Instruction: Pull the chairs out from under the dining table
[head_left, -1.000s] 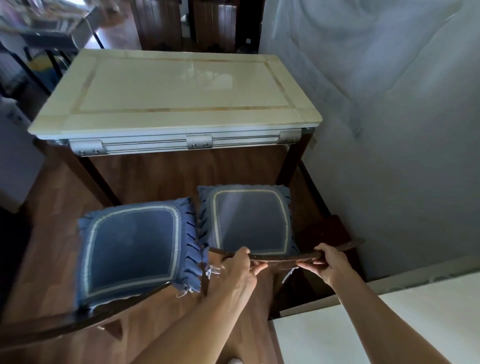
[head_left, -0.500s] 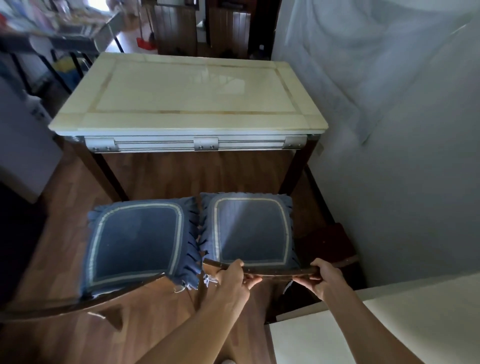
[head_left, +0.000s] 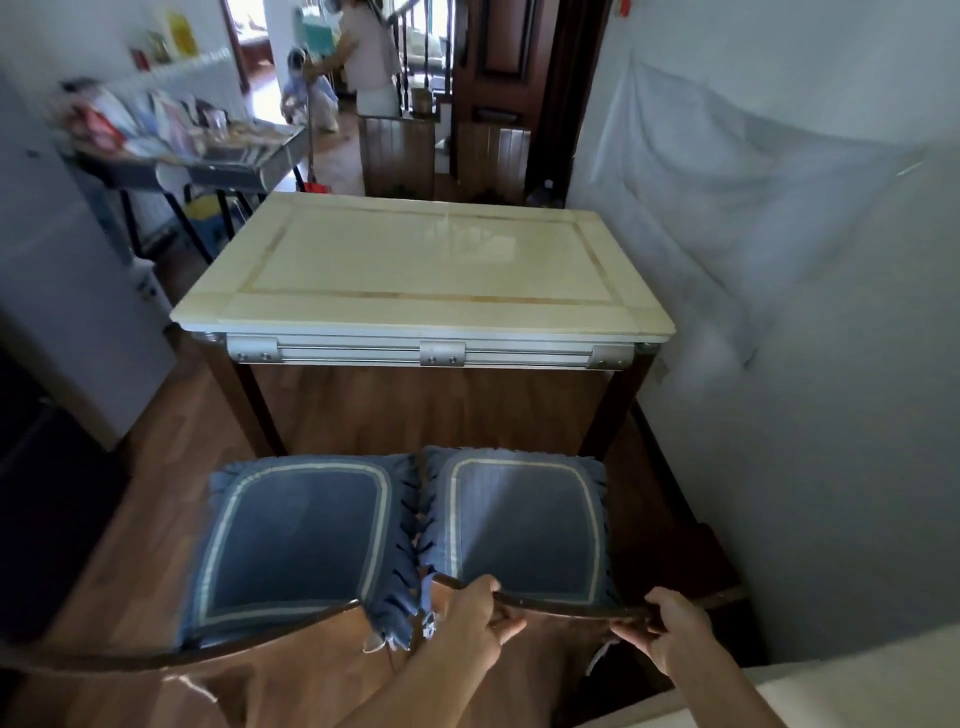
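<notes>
Wall (head_left: 810, 364), pale, draped with a thin white sheet, runs along the right side of the dining bench.

Wooden floor (head_left: 415, 410) shows bare between the dining bench and the two chairs.

Dining bench (head_left: 421, 270): cream glossy top with a thin brown inlay line, metal rail with three brackets under the near edge, dark wooden legs. Its right edge lies just beside the wall.

Left chair (head_left: 296, 540): blue seat cushion with pale border, fully clear of the dining bench on its near side. Its dark curved backrest rail sweeps across the lower left. No hand is on it.

Right chair (head_left: 524, 530): matching blue cushion, also clear of the dining bench on its near side, touching the left chair's cushion fringe along the inner edge. Dark curved backrest rail (head_left: 566, 605) at the near end of the seat.

Cluttered side table (head_left: 208, 166) stands beyond the dining bench's far left corner; contents blurred.

Left hand (head_left: 472, 623): fingers curled tight over the left end of the right chair's backrest rail.

Right hand (head_left: 670, 631): fingers wrapped around the right end of the same rail, thumb underneath.
</notes>
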